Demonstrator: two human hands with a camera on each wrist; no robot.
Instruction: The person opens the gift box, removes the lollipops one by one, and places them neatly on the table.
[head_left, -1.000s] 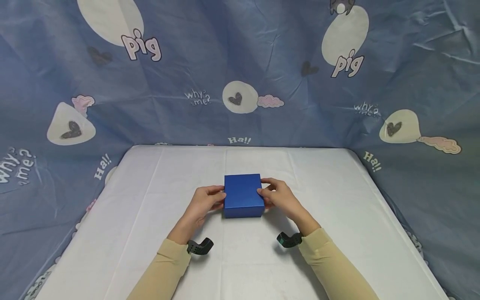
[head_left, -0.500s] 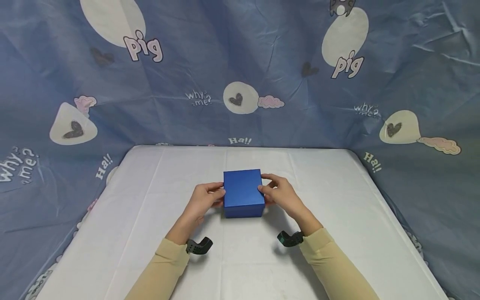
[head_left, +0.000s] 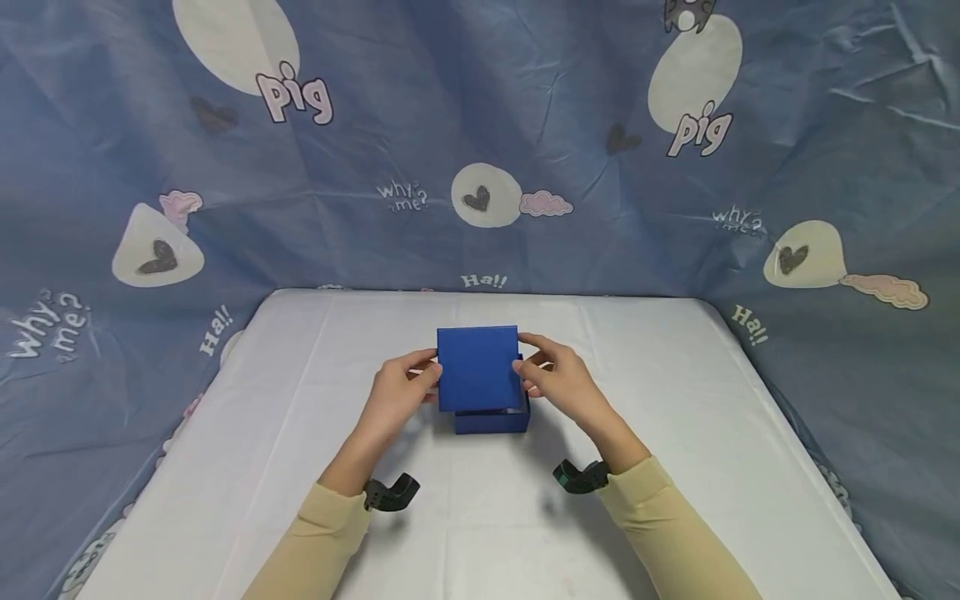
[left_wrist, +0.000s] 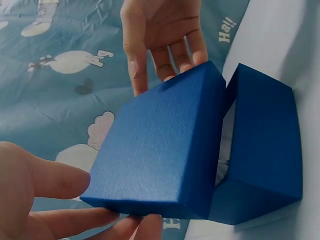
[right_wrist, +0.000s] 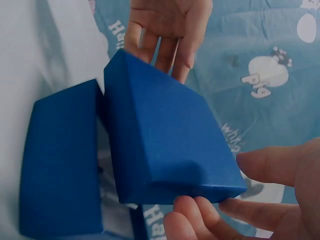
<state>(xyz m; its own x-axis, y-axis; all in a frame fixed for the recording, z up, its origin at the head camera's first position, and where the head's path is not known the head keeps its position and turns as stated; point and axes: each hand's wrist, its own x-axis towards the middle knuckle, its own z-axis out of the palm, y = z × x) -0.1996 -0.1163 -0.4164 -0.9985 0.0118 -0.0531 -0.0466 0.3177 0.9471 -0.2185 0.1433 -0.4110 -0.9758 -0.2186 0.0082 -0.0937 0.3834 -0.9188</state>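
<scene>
Between my two hands a square blue box lid (head_left: 478,368) is raised off its blue box base (head_left: 491,423), which stands on the white table. My left hand (head_left: 399,387) pinches the lid's left side, thumb at the top edge and fingers along the side wall. On the opposite side my right hand (head_left: 562,379) grips the lid the same way. Both wrist views show a gap between lid (left_wrist: 150,145) and base (left_wrist: 262,150). Something whitish (right_wrist: 112,200) shows inside the base; most of the inside is hidden by the lid.
A white cloth covers the table (head_left: 300,467). Behind and beside it hangs a blue printed curtain (head_left: 360,242). Dark bands (head_left: 392,493) sit on both wrists, below the hands.
Both hands have lifted the lid up and away from me, slightly leftward. The base has stayed on the table, and its open top now shows beneath the lid.
</scene>
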